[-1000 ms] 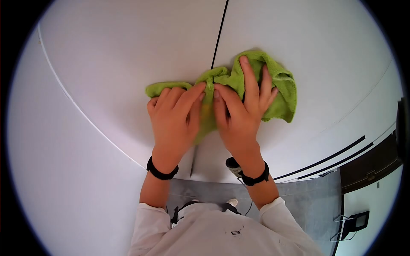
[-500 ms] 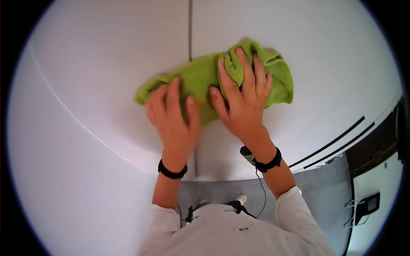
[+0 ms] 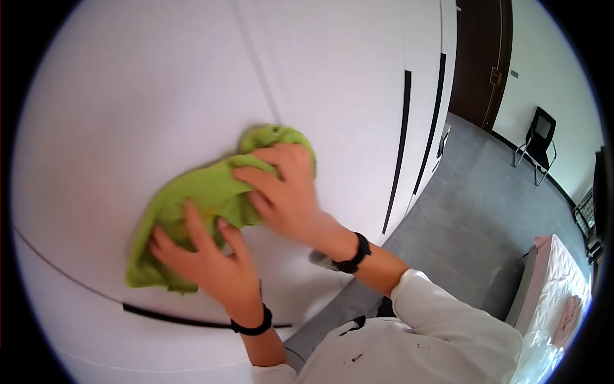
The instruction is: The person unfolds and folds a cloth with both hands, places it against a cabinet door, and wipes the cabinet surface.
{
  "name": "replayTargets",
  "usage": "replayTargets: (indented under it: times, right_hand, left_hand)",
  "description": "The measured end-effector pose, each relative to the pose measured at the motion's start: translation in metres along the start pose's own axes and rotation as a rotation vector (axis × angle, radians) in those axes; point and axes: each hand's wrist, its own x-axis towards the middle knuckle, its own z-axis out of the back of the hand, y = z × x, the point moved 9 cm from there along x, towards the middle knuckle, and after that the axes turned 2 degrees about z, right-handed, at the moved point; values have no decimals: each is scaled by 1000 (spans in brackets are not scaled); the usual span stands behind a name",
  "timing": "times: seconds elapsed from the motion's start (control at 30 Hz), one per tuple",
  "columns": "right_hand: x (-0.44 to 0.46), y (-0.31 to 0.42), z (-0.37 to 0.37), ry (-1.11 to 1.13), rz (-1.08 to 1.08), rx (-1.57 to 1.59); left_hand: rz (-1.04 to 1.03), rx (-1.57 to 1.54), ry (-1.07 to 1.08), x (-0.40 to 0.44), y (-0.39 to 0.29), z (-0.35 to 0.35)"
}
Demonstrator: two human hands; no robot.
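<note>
A bright green cloth (image 3: 176, 211) lies crumpled against the white cabinet front (image 3: 160, 109). My right hand (image 3: 291, 192) grips its bunched upper end, fingers curled into the fabric. Lower on the left, my left hand (image 3: 214, 265) presses the cloth to the panel, its fingers bent and dug into the folds. A small yellowish-orange mark shows on the cloth between the hands. Each wrist wears a black band, and a small device sits under the right one.
Long black handles (image 3: 400, 147) run along the cabinet doors at right; another black handle (image 3: 173, 315) lies below my left hand. Beyond are a grey tiled floor (image 3: 441, 211), a dark door (image 3: 476, 64), a black chair (image 3: 540, 137) and a bed with light covers (image 3: 550, 294).
The view has swung, bringing the room at right into sight. Both hands have shifted with the cloth down and left in view, and the right hand's fingers are now more curled.
</note>
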Motion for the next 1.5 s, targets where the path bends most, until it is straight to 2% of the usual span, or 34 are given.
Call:
replayTargets:
  times: [0.1, 0.17, 0.3, 0.37, 0.5, 0.6, 0.77, 0.97, 1.03, 1.1, 1.27, 1.33, 1.43, 1.5]
  right_hand:
    - [-14, -68, 56, 23, -21, -126]
    - [-23, -117, 91, 94, -63, -251]
    - [-12, -201, 161, -1, -104, -243]
    - [-4, -233, 188, -44, -149, -203]
    - [11, -282, 233, -110, -80, -310]
    - [11, -329, 237, -84, -82, -327]
    - [-7, -393, 218, 8, -157, -296]
    - [-21, -407, 231, 57, -277, -261]
    - [-23, -410, 232, 82, -298, -220]
    - [-26, -419, 233, 74, -444, -192]
    - [-18, -415, 229, 83, -451, -246]
    - [-12, -409, 223, 72, -429, -281]
    - [-3, -407, 223, -10, -363, -342]
    - [-7, -402, 233, -231, -333, -195]
  left_hand:
    - [-65, -119, 103, -6, -68, -54]
    - [-38, -157, 162, -11, -118, -96]
    - [-18, -251, 313, -3, -214, -157]
    - [-24, -253, 306, 2, -253, -178]
    - [-74, -274, 299, 0, -326, -218]
    - [-48, -241, 243, -3, -355, -232]
    - [-14, -110, 148, 3, -371, -234]
    - [-10, -49, 57, 8, -375, -234]
    - [7, -137, 0, 7, -369, -237]
    - [14, -149, 2, 7, -370, -239]
    - [42, -183, 11, 14, -381, -243]
    - [46, -129, 68, 15, -378, -245]
    - [47, -148, 22, 18, -378, -244]
    - [24, -133, 13, 17, -377, -240]
